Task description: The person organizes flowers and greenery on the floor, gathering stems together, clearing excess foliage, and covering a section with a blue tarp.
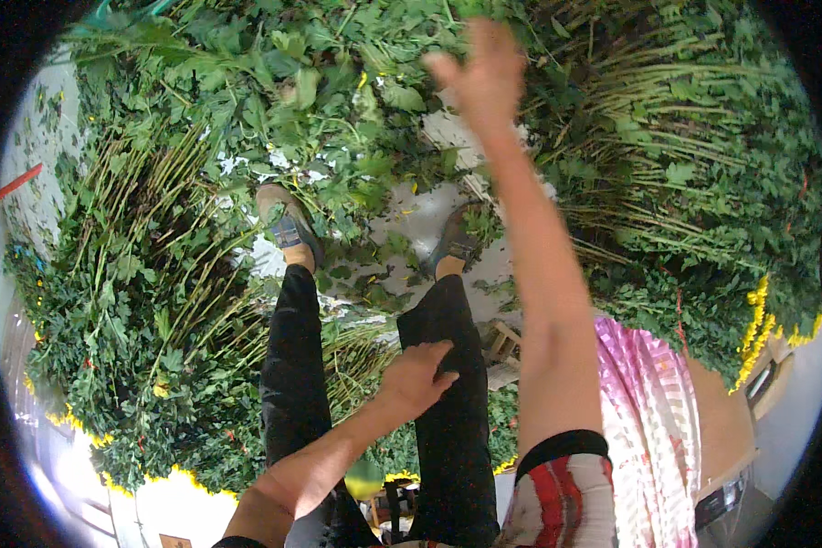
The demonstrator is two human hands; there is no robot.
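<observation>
My right hand [490, 82] is stretched far forward over a heap of loose leafy green stems [301, 75]. It is blurred, its thumb stands apart from the fingers, and I see nothing held in it. My left hand [418, 380] hangs over my right trouser leg [452, 411], thumb and fingers apart, with nothing visible between them. Bunches of long cut stems, which look like chrysanthemums, lie on both sides: a left pile [157, 192] and a right pile [657, 137]. Their cut ends point inward, towards my feet.
Yellow flower heads [757, 322] line the piles' outer edges. My shoes [288, 226] stand on a pale floor [425, 212] strewn with leaves and white scraps. A pink and white cloth [647, 425] hangs at right, near a cardboard-brown surface [719, 418]. A red strip [18, 182] lies far left.
</observation>
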